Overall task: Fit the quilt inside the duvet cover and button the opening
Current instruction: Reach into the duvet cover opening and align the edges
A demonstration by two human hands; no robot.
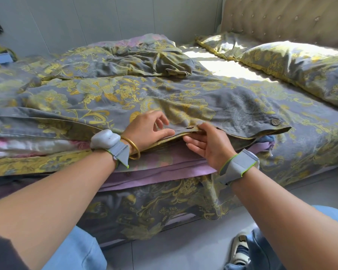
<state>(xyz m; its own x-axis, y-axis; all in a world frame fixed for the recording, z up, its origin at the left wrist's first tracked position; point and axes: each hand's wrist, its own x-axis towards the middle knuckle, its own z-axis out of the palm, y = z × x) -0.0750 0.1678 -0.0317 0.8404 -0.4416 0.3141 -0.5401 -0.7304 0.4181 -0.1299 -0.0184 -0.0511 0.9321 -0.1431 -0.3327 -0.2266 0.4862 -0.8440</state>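
Observation:
A grey duvet cover point(109, 98) with a yellow flower print lies rumpled over the bed. Its open edge faces me, and the pink and white quilt point(33, 147) shows inside it at the left. My left hand point(146, 131) presses on the cover's top hem, fingers pointing right toward a small brown button point(189, 127). My right hand point(205, 141) pinches that hem just right of the button, thumb on top and fingers underneath. A second, larger button point(275, 122) sits on the hem further right, close to the cover's corner.
A lilac sheet point(164, 168) sticks out below the opening. Two pillows point(300, 69) in the same print lie at the right, before a tufted headboard point(281, 18). A matching bedspread point(154, 207) hangs over the bed's side. My knees and a shoe point(240, 250) are on the tiled floor.

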